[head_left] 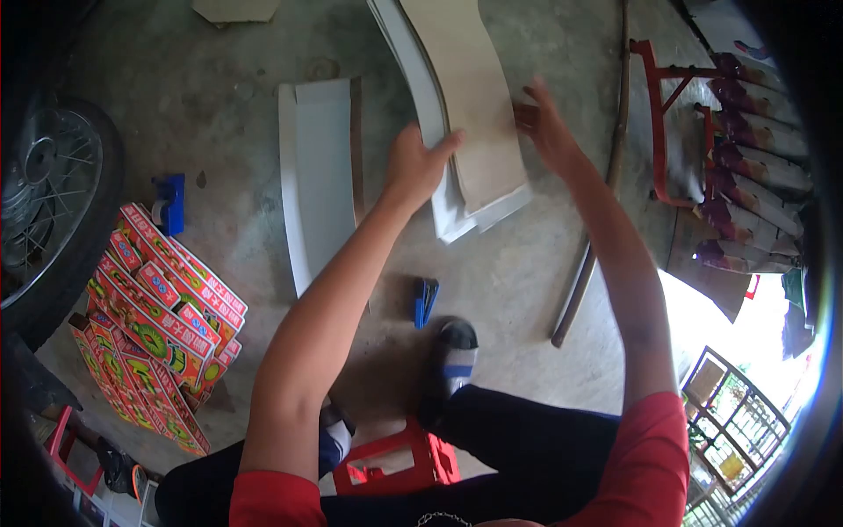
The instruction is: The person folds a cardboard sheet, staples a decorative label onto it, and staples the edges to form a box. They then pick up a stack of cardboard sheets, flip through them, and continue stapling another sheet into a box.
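Observation:
My left hand (420,169) is closed on the left edge of a few long cardboard sheets (479,114), thumb on top and fingers underneath. The top sheet is plain brown, and white faces show along the left side and near end. My right hand (549,136) is at the right edge of the sheets with its fingers spread; one or more fingertips may touch that edge. Below the sheets, a blue stapler (426,301) stands on the floor near my shoe. To the left lies a long white cardboard piece (323,167) with folded-up sides.
Red printed cardboard sheets (158,325) lie at left beside a blue tape dispenser (170,204) and a wheel (53,202). A long pole (606,206) lies at right, near a red metal rack (657,132) and stacked bags (760,167). A red stool (395,461) is below me.

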Tool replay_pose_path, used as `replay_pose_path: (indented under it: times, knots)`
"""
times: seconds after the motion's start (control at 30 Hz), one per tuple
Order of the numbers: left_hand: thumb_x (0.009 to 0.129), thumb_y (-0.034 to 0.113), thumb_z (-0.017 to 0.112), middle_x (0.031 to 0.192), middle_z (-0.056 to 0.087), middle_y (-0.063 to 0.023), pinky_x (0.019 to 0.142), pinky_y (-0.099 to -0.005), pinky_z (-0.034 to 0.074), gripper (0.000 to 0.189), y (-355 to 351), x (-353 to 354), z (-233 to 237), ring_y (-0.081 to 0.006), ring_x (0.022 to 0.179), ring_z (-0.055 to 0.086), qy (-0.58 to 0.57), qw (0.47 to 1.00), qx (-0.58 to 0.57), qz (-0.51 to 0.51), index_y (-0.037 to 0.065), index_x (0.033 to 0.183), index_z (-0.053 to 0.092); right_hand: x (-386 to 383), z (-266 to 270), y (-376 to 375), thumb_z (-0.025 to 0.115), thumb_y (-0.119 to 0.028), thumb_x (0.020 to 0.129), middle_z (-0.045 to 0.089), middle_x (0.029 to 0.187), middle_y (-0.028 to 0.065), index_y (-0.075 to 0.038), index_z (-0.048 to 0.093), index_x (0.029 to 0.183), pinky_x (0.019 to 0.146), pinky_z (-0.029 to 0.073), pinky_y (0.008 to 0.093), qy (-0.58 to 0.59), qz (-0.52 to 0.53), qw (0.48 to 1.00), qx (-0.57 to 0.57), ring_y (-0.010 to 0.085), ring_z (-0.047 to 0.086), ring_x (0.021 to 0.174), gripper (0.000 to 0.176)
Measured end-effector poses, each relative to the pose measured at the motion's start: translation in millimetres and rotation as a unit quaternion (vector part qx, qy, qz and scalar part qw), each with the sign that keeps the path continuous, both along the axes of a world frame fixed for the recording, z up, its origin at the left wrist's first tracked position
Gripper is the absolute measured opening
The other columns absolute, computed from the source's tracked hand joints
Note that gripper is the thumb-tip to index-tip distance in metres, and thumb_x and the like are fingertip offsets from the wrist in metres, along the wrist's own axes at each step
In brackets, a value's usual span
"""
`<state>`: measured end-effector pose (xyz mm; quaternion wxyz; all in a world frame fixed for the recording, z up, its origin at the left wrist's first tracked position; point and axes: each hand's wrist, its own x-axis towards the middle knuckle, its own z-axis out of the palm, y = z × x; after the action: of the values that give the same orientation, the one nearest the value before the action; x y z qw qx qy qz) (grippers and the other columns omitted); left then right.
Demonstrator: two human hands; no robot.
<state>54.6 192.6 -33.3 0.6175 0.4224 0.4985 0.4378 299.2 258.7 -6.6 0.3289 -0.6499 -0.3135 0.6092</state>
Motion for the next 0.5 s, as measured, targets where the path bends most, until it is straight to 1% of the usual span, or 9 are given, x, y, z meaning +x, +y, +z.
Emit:
replay_pose_path:
  times: [0.1,0.13,0.2,0.23,0.27,0.3,0.37,0.4,0.5]
  knots:
    - [0.098,0.029,0.074,0.113,0.076,-0.0148,0.091,-0.0324,0.053,0.045,0,-9,34,-0.0167,0.102,0.07,0.043,0.998,-0.002,-0.045,-0.007,0.123,0.066,0,9,23,0.032,-0.068,0.105,0.05,0.152,0.022,0.003,0.032,0.159,0.119,0.034,0.0463,0.097,0.003,0.995,-0.01,0.0332,0.052,0.136,0.089]
    - [0.098,0.031,0.073,0.111,0.077,-0.0145,0.091,-0.0322,0.053,0.044,-3,-11,45,-0.0162,0.1,0.07,0.033,0.999,0.014,-0.038,-0.007,0.12,0.068,-11,18,27,0.032,-0.066,0.105,0.052,0.151,0.0219,0.003,0.037,0.156,0.119,0.035,0.0463,0.077,-0.058,0.995,-0.033,0.0334,0.052,0.136,0.085]
    - [0.098,0.032,0.074,0.11,0.077,-0.0144,0.09,-0.0321,0.053,0.044,-5,-18,63,-0.0159,0.099,0.07,0.047,0.997,0.022,-0.055,-0.007,0.119,0.069,-39,34,40,0.032,-0.061,0.107,0.055,0.148,0.0217,0.003,0.045,0.151,0.118,0.036,0.0461,0.04,-0.179,0.98,-0.074,0.0337,0.052,0.136,0.079]
    - [0.098,0.032,0.074,0.109,0.077,-0.0144,0.09,-0.032,0.053,0.044,-5,-22,70,-0.0157,0.099,0.07,0.054,0.996,0.026,-0.064,-0.006,0.118,0.07,-42,33,43,0.034,-0.059,0.107,0.056,0.147,0.0216,0.003,0.046,0.15,0.117,0.037,0.0457,0.053,-0.169,0.984,-0.033,0.034,0.053,0.135,0.077]
    - [0.098,0.029,0.071,0.1,0.077,-0.0206,0.082,-0.0356,0.056,0.039,-6,-23,72,-0.0248,0.089,0.076,0.078,0.991,0.101,-0.045,-0.004,0.118,0.07,-46,30,41,0.035,-0.057,0.106,0.056,0.146,0.0215,0.003,0.047,0.149,0.115,0.039,0.0453,0.066,-0.159,0.985,0.008,0.0343,0.054,0.134,0.075]
    - [0.098,0.03,0.071,0.1,0.076,-0.0213,0.082,-0.0365,0.056,0.039,-6,-26,81,-0.0261,0.089,0.076,0.1,0.99,0.086,-0.056,-0.004,0.118,0.07,-53,36,40,0.037,-0.055,0.106,0.057,0.145,0.0214,0.003,0.049,0.148,0.114,0.04,0.0449,0.078,-0.15,0.985,0.047,0.0346,0.055,0.133,0.073]
    - [0.097,0.03,0.071,0.099,0.076,-0.0228,0.081,-0.0382,0.056,0.04,-7,-35,97,-0.0287,0.089,0.076,0.145,0.985,0.053,-0.077,-0.004,0.117,0.07,-58,52,33,0.038,-0.052,0.105,0.058,0.143,0.0207,0.002,0.052,0.146,0.111,0.043,0.0439,0.008,-0.248,0.966,0.078,0.0339,0.057,0.13,0.069]
    - [0.095,0.027,0.074,0.094,0.075,-0.0231,0.078,-0.0397,0.056,0.037,-7,-36,90,-0.031,0.085,0.075,0.188,0.975,0.106,-0.058,-0.004,0.117,0.07,-63,65,25,0.039,-0.051,0.105,0.059,0.142,0.0204,0.001,0.053,0.144,0.109,0.044,0.0433,-0.027,-0.297,0.95,0.092,0.0336,0.058,0.128,0.067]
    - [0.091,0.017,0.075,0.097,0.075,-0.0203,0.083,-0.0376,0.056,0.034,-14,-33,116,-0.0289,0.089,0.074,0.149,0.974,0.166,-0.032,-0.004,0.117,0.068,-81,101,2,0.043,-0.05,0.103,0.06,0.139,0.0191,0.002,0.056,0.141,0.108,0.045,0.0422,-0.023,-0.39,0.897,0.207,0.0314,0.059,0.125,0.066]
